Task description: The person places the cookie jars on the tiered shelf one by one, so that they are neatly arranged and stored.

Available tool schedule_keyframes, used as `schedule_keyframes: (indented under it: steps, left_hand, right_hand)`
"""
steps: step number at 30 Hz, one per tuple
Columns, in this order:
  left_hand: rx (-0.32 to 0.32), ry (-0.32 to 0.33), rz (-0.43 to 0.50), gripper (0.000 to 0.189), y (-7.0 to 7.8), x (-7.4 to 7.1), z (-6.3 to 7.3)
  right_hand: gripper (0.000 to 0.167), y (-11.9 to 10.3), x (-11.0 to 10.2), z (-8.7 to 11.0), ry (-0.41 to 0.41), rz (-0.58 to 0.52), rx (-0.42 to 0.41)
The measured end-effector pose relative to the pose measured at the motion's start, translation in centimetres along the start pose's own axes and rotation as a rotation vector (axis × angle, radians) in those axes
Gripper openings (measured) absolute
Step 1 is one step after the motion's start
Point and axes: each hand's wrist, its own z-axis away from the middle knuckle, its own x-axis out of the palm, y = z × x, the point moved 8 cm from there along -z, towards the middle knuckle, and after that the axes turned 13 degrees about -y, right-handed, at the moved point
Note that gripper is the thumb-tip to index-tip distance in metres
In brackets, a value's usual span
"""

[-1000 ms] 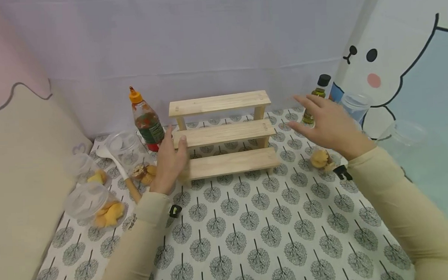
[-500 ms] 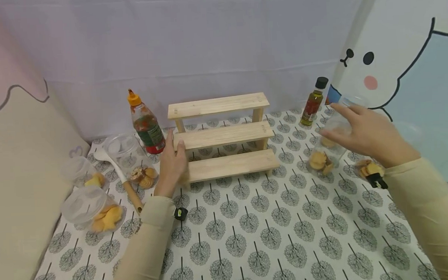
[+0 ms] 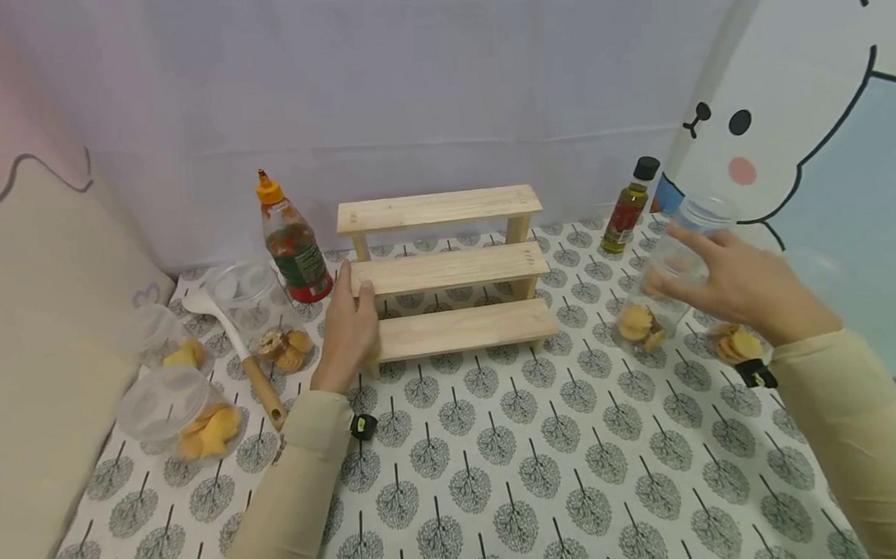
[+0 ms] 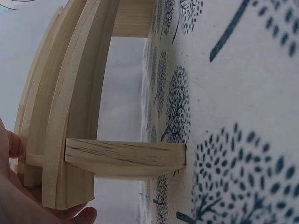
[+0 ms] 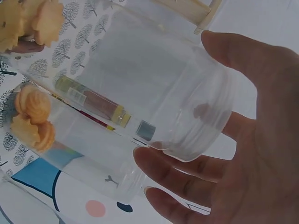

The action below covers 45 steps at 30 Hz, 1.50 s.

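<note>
My left hand (image 3: pixel 345 338) grips the left end of a three-tier wooden step shelf (image 3: pixel 447 269), thumb and fingers around the tier ends. In the left wrist view, the shelf's side leg (image 4: pixel 126 158) meets the tree-print cloth. Over on the right, my right hand (image 3: pixel 748 283) holds a clear plastic jar (image 5: pixel 154 79) near its lid, thumb on one side and fingers curled around the other. Cookies (image 5: pixel 30 23) lie at this jar's bottom. A second clear jar (image 5: pixel 88 149) with cookies stands close behind it.
An oil bottle (image 3: pixel 625 209) stands behind the right-hand jars; another cookie jar (image 3: pixel 738 343) is partly hidden by the right sleeve. At left are a sauce bottle (image 3: pixel 297 253), a wooden-handled white spoon (image 3: pixel 233 335) and cookie jars (image 3: pixel 164 404). A white curtain (image 3: pixel 425 89) hangs behind.
My right hand has moved rightward from in front of the oil bottle and come down to the jar's lid. My left hand has stayed at the shelf's left end.
</note>
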Motion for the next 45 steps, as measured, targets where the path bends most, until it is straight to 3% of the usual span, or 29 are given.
schedule_keyframes:
  steps: [15, 23, 30, 36, 45]
  left_hand:
    - [0.009, 0.014, 0.014, 0.065, 0.3, 0.0, 0.2]
    - [0.015, 0.010, 0.013, 0.065, 0.4, -0.1, 0.1]
    - [0.016, 0.009, 0.011, 0.065, 0.2, 0.0, 0.1]
    - [-0.002, 0.014, -0.005, 0.065, 0.1, 0.3, -0.2]
    - [-0.006, 0.016, -0.004, 0.065, 0.2, 0.6, -0.4]
  right_hand:
    - [0.090, 0.8, 0.6, -0.6, 0.040, -0.059, -0.026]
    - [0.086, 0.6, -0.1, -0.5, 0.067, -0.065, -0.044]
    - [0.083, -1.2, -3.6, -0.2, 0.153, -0.055, -0.058]
    - [0.085, -3.8, -7.7, -0.7, 0.169, -0.031, -0.081]
    - [0.083, -9.6, -14.5, -1.9, 0.202, -0.084, -0.146]
